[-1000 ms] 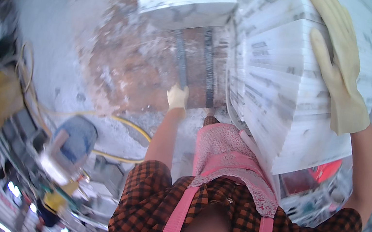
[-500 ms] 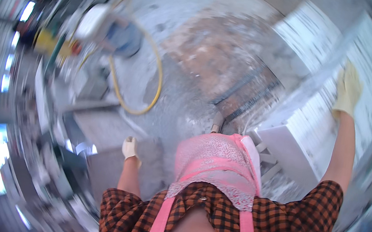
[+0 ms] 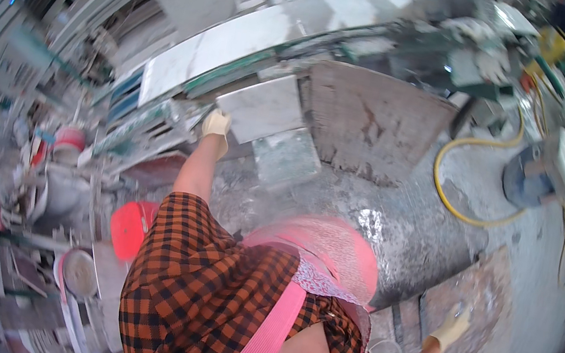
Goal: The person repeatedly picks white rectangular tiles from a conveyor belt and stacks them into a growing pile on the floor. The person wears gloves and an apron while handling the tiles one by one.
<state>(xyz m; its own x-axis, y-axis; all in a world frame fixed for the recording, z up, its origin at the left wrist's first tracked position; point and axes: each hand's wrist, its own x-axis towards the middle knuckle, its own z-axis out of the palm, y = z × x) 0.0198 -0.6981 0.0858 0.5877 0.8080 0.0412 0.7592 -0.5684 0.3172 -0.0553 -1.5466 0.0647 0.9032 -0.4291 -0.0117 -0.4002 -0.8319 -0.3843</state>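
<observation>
My left hand [image 3: 216, 123], in a pale rubber glove, reaches out at the near-left corner of a white marbled slab [image 3: 262, 107]. Its fingers look curled in; whether they touch the slab edge or hold anything is hidden. Just below that slab is a smaller pale greenish panel [image 3: 286, 157]. Low on the right, my right hand [image 3: 450, 329], gloved the same way, hangs apart from the other one over a brown-stained board [image 3: 489, 305]. Its fingers reach out loosely, slightly blurred, with nothing seen in them.
A long bench with a white top [image 3: 206, 51] runs across the far side. A large brown board [image 3: 377, 121] leans beside the slab. To the right, a yellow hose [image 3: 439, 177] curls near a blue container [image 3: 525, 176]. A red stool-like object [image 3: 130, 228] stands left.
The view has swung left, and the stack of white slabs has gone out of sight. My right hand has come off that stack; my left hand is now beside the marbled slab.
</observation>
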